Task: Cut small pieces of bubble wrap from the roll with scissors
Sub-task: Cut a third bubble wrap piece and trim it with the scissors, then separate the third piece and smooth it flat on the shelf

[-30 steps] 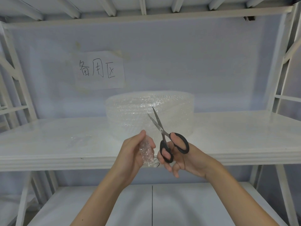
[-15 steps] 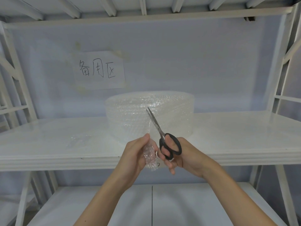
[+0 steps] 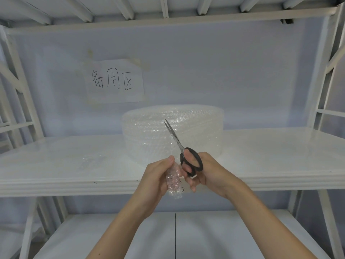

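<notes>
Because the bubble wrap roll [image 3: 172, 133] sits on its flat end at mid-depth on the white shelf [image 3: 56, 165], its loose end can be drawn toward the near edge, where both hands work in front of it. Left hand [image 3: 158, 176] is clenched around a crumpled strip of bubble wrap [image 3: 173, 181], thumb up, palm facing right, the strip hanging below the fingers (probably pinched taut so the blades can bite). Right hand [image 3: 203, 171] grasps the scissors [image 3: 184, 154] by the black loops, thumb through one loop, other fingers curled beneath. Blades point up and slightly left, nearly closed, and overlap the roll's near face. Whether the strip is fully severed cannot be told. A faint clear scrap [image 3: 93, 159] lies on the shelf to the left, likely a cut piece.
</notes>
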{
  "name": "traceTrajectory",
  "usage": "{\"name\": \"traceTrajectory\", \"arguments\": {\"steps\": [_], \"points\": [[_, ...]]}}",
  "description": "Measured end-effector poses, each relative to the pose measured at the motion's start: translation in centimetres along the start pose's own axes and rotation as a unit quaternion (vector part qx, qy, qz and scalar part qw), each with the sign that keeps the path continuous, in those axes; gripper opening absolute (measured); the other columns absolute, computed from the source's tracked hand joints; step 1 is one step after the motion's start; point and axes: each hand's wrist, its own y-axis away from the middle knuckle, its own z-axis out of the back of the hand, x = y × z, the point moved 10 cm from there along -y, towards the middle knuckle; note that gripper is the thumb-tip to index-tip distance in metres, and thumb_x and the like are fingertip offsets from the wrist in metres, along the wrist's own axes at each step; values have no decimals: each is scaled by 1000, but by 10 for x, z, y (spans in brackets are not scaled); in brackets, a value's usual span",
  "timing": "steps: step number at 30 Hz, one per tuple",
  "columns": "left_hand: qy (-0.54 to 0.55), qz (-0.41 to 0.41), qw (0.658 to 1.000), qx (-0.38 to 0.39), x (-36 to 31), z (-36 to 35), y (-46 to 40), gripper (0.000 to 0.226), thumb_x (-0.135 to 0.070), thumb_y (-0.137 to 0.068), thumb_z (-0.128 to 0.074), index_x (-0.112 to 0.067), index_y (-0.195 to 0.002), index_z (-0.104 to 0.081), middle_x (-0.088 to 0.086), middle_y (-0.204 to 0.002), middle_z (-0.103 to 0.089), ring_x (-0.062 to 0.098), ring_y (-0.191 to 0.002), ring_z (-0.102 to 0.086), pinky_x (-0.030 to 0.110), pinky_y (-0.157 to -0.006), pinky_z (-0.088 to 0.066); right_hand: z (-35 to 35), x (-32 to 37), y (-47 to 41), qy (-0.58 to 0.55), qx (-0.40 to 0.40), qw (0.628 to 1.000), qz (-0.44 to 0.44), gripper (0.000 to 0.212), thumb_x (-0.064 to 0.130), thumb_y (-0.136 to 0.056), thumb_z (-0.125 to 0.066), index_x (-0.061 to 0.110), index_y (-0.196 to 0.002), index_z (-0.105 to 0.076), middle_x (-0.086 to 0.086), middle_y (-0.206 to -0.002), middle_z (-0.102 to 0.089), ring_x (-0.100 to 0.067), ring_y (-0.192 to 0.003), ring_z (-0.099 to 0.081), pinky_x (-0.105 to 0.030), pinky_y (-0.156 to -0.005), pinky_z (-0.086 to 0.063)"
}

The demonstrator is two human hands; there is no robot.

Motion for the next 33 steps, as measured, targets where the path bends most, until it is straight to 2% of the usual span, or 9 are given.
{"name": "traceTrajectory", "arguments": {"steps": [4, 9, 14, 19, 21, 23, 26, 29, 33], "points": [[-21, 2, 1000, 8, 2, 0, 1, 50, -22, -93, -41, -13, -52, -68, 4, -55, -64, 15, -43, -60, 17, -49, -44, -2, 4, -2, -3, 6, 1000, 0, 56, 65, -80, -55, 12, -62, -48, -2, -63, -52, -17, -45, -48, -27, -44, -45], [-32, 17, 999, 5, 15, 6, 0, 38, -24, -89, -56, -2, -59, -58, -2, -51, -61, 12, -47, -55, 18, -50, -43, 6, 11, -8, 5, -35, 999, 11, 53, 68, -72, -61, 18, -56, -52, 1, -61, -55, -15, -43, -47, -27, -44, -43], [-24, 38, 999, -22, 25, 22, 0, 41, -31, -90, -60, -5, -58, -63, 1, -53, -52, 16, -51, -46, 19, -50, -42, 18, 31, -5, -35, -94, 994, 50, 49, 65, -64, -69, 18, -54, -58, 1, -64, -58, -14, -40, -48, -24, -39, -40], [-46, 17, 996, -77, 19, 51, 5, 35, -37, -84, -56, -11, -73, -76, -1, -61, -54, 12, -53, -49, 21, -56, -45, 69, 42, 30, -23, -260, 958, 117, 44, 44, -73, -68, 8, -97, -74, 4, -96, -74, -19, -62, -67, -24, -38, -47], [-62, 15, 992, -109, 18, 70, 7, 27, -30, -88, -58, -14, -80, -79, -3, -64, -59, 12, -55, -52, 27, -63, -45, 97, 30, 45, 2, -320, 943, 94, 30, 33, -83, -69, 8, -99, -73, -1, -99, -74, -20, -68, -72, -23, -41, -50], [-57, 17, 988, -139, 17, 90, 7, 21, -18, -93, -60, -17, -86, -79, -4, -68, -61, 10, -57, -52, 30, -69, -44, 126, 15, 58, 46, -373, 924, 61, 18, 26, -87, -69, 9, -89, -74, -6, -94, -74, -22, -68, -74, -27, -44, -53], [-38, 13, 987, -154, 11, 107, 6, 11, -18, -84, -71, -24, -91, -76, -3, -69, -63, 12, -58, -51, 23, -62, -47, 160, -6, 74, 129, -433, 892, -15, 27, 30, -85, -72, 4, -76, -73, -13, -82, -75, -26, -60, -73, -34, -52, -58], [-29, 7, 986, -161, 7, 109, 4, 9, -17, -82, -73, -24, -84, -68, -2, -68, -65, 13, -54, -50, 22, -57, -46, 178, -13, 79, 205, -452, 864, -85, 37, 32, -84, -66, -1, -68, -71, -18, -70, -74, -21, -44, -64, -30, -49, -57], [-45, 1, 986, -162, 5, 104, 4, 12, -22, -81, -75, -23, -81, -63, 0, -72, -68, 14, -50, -44, 25, -56, -40, 185, -5, 65, 406, -414, 796, -175, 49, 47, -87, -53, 3, -68, -65, -11, -68, -69, -24, -58, -58, -31, -56, -47]]}}
